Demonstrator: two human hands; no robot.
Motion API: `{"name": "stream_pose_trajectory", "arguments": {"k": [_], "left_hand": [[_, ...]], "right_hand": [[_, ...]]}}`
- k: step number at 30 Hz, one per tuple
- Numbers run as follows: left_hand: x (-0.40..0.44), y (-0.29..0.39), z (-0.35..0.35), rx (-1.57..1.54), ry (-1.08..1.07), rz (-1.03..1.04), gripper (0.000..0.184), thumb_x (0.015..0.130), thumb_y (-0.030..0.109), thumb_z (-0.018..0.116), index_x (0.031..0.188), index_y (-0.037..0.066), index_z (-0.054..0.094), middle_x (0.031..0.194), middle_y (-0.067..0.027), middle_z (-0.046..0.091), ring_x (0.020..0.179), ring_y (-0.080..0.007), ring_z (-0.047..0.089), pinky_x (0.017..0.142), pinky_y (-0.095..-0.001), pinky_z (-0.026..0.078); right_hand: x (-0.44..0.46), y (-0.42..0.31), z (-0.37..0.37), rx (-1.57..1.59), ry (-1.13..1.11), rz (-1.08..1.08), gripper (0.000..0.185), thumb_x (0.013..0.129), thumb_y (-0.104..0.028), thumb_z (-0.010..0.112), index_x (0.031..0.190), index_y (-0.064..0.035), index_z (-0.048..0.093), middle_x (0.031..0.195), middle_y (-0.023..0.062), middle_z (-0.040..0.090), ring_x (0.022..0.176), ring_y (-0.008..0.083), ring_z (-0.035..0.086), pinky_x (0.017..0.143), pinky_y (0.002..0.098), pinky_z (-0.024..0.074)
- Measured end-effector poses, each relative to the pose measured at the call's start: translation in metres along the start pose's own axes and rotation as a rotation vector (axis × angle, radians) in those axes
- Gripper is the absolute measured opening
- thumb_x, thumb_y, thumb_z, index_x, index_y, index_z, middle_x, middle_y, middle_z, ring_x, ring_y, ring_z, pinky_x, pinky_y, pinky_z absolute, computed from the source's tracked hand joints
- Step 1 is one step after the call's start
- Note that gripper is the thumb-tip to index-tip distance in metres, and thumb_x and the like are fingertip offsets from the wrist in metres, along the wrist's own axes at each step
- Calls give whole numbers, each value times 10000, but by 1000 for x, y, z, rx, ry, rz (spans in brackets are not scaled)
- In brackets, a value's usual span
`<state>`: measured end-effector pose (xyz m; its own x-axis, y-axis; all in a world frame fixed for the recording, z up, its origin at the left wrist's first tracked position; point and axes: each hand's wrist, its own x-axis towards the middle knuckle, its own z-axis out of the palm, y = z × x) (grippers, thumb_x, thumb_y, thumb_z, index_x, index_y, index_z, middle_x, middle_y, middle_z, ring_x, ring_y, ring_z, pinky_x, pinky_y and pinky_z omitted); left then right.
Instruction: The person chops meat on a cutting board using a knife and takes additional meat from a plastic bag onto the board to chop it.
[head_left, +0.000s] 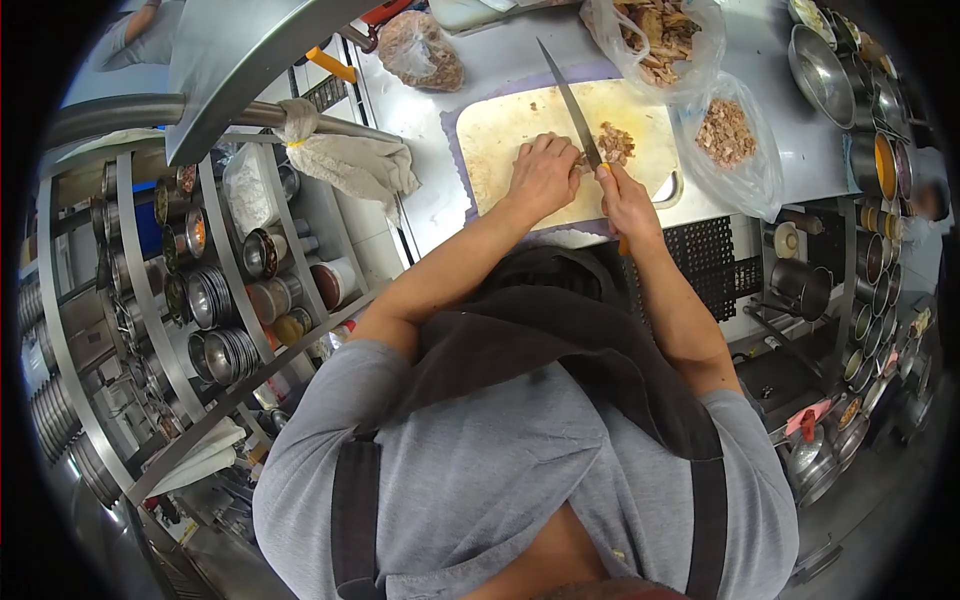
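Worn clothing: a grey shirt — short-sleeved, lightly creased — with a black apron, its cloth folded across the front, and broad, flat, dark straps either side.

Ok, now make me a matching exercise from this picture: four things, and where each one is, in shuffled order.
1. Knife
2. Cutting board
3. Greyish towel
4. Bag of diced meat

A. Hanging on the metal rail
B. Beside the cutting board's right edge
C. In the right hand
D. On a purple mat

Pairs: 1-C; 2-D; 3-A; 4-B
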<state>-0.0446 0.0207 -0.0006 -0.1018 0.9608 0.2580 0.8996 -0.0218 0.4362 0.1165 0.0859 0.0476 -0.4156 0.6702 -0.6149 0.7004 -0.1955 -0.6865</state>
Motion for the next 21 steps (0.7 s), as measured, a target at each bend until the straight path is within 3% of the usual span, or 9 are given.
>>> {"name": "stream_pose_trajectory", "arguments": {"k": [2, 9, 11, 21], "left_hand": [[1, 0, 1, -4, 37, 14, 229, 745, 189, 705, 946, 91, 653, 1028, -51, 629, 1036, -261, 561, 821, -416, 439], [2, 1, 1, 2, 36, 8, 219, 753, 195, 703, 942, 96, 654, 1020, -46, 630, 1033, -261, 563, 821, -417, 440], [2, 1, 2, 12, 44, 15, 214, 755, 195, 701, 940, 98, 654, 1017, -46, 631, 1027, -260, 565, 815, -416, 439], [-1, 4, -5, -28, 55, -6, 237, 775, 218, 706, 955, 80, 636, 1000, -74, 627, 1009, -282, 569, 808, -419, 442]], "right_hand": [[6, 18, 3, -69, 142, -285, 340, 1018, -360, 466, 1074, -46, 582, 811, 304, 641, 826, 501, 613, 693, 546, 470], [-8, -3, -4, -51, 226, -345, 338, 1019, -358, 461, 1100, -50, 572, 809, 319, 633, 831, 501, 616, 701, 556, 466], [7, 16, 8, -261, 223, -353, 342, 1021, -360, 453, 1111, -50, 568, 822, 320, 637, 838, 505, 614, 716, 563, 469], [2, 16, 0, -125, 163, -251, 377, 1015, -377, 466, 1164, -49, 577, 843, 304, 649, 858, 501, 615, 735, 565, 470]]}}
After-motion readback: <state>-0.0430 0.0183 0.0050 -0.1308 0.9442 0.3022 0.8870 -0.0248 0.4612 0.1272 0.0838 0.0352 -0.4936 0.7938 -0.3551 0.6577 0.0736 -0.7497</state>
